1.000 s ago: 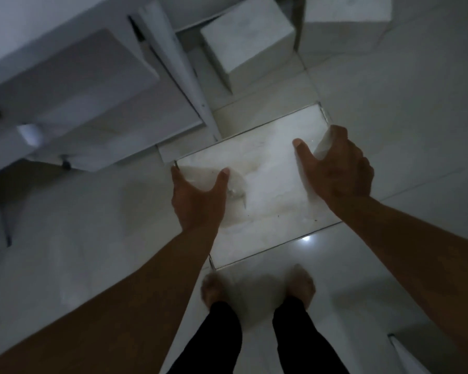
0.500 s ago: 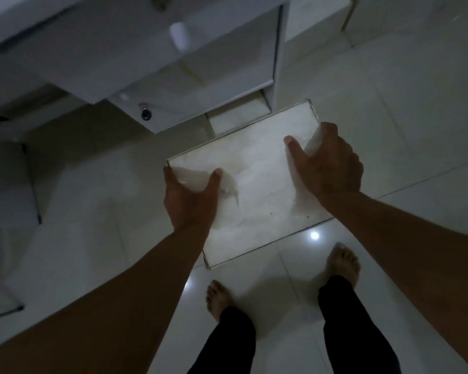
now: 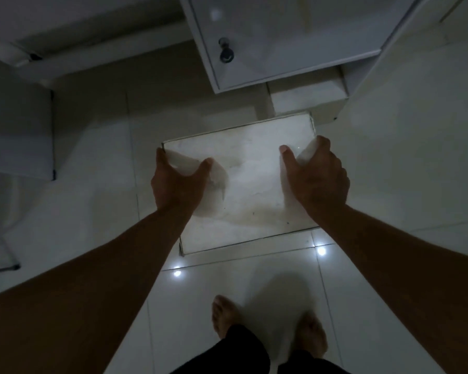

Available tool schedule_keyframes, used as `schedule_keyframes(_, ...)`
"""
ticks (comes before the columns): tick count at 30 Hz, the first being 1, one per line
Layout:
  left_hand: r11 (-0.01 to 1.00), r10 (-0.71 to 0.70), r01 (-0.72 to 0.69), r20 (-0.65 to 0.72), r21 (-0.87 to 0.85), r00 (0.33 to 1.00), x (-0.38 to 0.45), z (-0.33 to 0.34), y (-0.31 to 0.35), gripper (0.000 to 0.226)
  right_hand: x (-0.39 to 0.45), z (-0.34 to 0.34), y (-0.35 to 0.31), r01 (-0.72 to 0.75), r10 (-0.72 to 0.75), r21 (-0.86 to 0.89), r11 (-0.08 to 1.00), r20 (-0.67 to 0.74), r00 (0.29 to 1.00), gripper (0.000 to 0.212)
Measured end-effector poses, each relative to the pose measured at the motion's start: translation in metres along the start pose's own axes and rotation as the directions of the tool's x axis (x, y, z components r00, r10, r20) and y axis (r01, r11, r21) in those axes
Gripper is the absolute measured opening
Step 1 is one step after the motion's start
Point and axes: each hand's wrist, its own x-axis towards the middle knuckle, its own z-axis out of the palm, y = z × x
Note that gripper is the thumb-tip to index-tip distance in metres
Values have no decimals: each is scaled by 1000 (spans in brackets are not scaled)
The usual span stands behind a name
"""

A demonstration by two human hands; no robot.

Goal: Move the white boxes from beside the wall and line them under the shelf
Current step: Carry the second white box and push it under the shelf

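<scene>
I hold a white box (image 3: 250, 184) in front of me above the floor, its stained top face towards the camera. My left hand (image 3: 177, 182) grips its left edge, thumb on top. My right hand (image 3: 318, 174) grips its right edge the same way. Just beyond the box stands the white shelf unit (image 3: 287, 41), with a small dark knob (image 3: 225, 54) on its front. Another white box (image 3: 305, 99) sits on the floor under the shelf, partly hidden by the unit.
Glossy white floor tiles (image 3: 389, 163) reflect small lights near the box's near edge. A grey-white block (image 3: 16, 125) stands at the left. My bare feet (image 3: 224, 317) are at the bottom, below the box. The room is dim.
The view has turned to the left, and the shelf unit has moved from upper left to straight ahead. Both hands kept their grip on the box. My feet have shifted.
</scene>
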Motion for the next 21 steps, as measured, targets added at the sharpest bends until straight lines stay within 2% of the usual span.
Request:
schedule_keyframes(11, 999, 50, -51, -24, -20, 998, 98, 105, -81, 85, 68, 133, 36, 33, -33, -3, 999, -54, 998, 81)
schedule_keyframes(16, 998, 33, -35, -36, -60, 999, 129, 129, -103, 93, 86, 170, 40, 76, -80, -43, 996, -87, 993, 78)
schedule_keyframes(21, 997, 44, -47, -47, -56, 998, 152, 140, -118, 90, 96, 188, 39, 124, -141, -130, 984, -134, 981, 77)
